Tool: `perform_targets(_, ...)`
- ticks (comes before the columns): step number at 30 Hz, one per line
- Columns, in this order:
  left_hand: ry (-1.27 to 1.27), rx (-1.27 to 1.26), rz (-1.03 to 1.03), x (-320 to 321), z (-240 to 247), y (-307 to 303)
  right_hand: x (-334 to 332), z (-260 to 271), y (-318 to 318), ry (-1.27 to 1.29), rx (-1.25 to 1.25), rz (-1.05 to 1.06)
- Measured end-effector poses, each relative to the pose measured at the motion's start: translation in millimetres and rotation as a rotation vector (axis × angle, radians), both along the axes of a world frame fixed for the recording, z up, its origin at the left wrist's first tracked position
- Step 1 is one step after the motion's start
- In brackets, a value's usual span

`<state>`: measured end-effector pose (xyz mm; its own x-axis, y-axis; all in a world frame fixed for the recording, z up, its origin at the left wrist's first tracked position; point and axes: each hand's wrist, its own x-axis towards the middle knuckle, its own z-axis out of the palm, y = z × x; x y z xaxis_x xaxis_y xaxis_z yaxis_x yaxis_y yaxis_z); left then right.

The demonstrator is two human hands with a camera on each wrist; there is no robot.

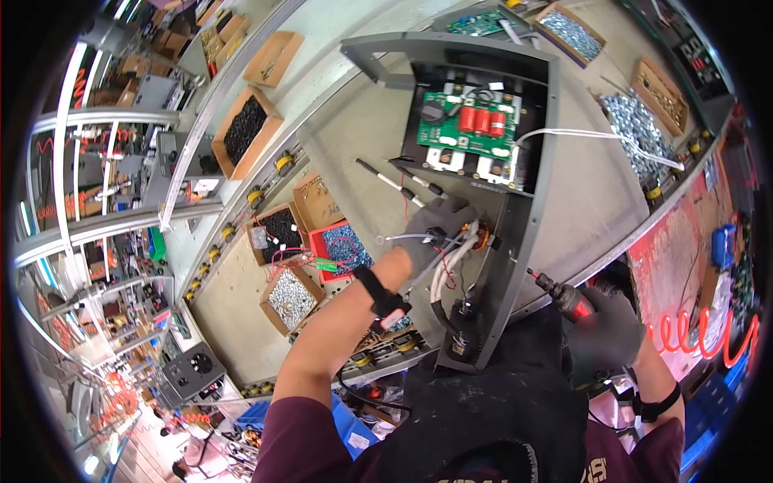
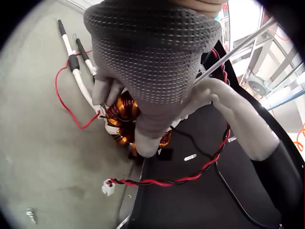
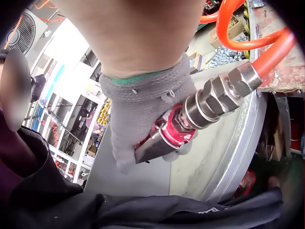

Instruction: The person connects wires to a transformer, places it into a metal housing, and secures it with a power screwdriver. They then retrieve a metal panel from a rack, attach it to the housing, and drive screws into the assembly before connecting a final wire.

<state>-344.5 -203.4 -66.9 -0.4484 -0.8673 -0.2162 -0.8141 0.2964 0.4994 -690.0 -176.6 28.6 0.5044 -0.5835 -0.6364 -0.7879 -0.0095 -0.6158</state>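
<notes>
In the head view my gloved left hand reaches over the edge of a black metal chassis. Its fingers grip a copper-wound toroid coil, thumb and fingertips lying around the windings, the palm hiding part of it. Thick white cables lead from the coil into the chassis, and a twisted red-and-black wire ends in a white plug. A green circuit board with red capacitors is mounted at the chassis's far end. Held by my gloved right hand, a red pneumatic screwdriver stays outside the chassis, beside its near wall.
Small boxes of screws, a red bin among them, stand left of the chassis. Loose silver screws are heaped to the right, crossed by white wires. An orange coiled air hose joins the screwdriver. A roller-edged rail borders the work surface.
</notes>
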Motion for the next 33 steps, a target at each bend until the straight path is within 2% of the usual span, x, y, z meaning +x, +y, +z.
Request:
perform_targets(2, -0.005, 0.013, 0.02, -0.4, -16.7, -0.8, 6.8, 4.8, -6.4, 0.069, -0.122, 0.082)
perform_targets(5, 0.076, 0.033, 0.048, 4.0, -17.2, 0.8, 4.8, -4.0, -7.9, 0.053, -0.209, 0.108)
perform_targets(11, 0.276, -0.045, 0.09, 5.6, 9.2, 6.8, 9.5, -4.5, -12.5, 0.026, -0.162, 0.118)
perform_targets(23, 0.365, -0.086, 0.109, 6.4, 8.1, 12.1, 12.2, -8.5, -12.2, 0.018, -0.186, 0.095)
perform_targets(25, 0.285, 0.006, 0.089, 3.2, 16.0, 9.3, 15.9, -4.5, -13.6, 0.007, -0.204, 0.107)
perform_targets(27, 0.306, -0.007, 0.074, 5.0, 21.5, 10.0, 17.6, -4.1, -14.1, -0.006, -0.223, 0.115)
perform_targets(30, 0.327, -0.048, 0.097, 0.6, 20.7, 15.3, 16.0, -7.1, -14.7, 0.023, -0.341, 0.162)
perform_targets(32, 0.435, -0.035, 0.105, -0.5, 16.4, 18.8, 15.6, -11.2, -15.5, 0.031, -0.52, 0.237)
perform_targets(33, 0.436, -0.033, 0.107, -1.3, 16.5, 20.2, 15.5, -11.6, -16.1, 0.031, -0.518, 0.238)
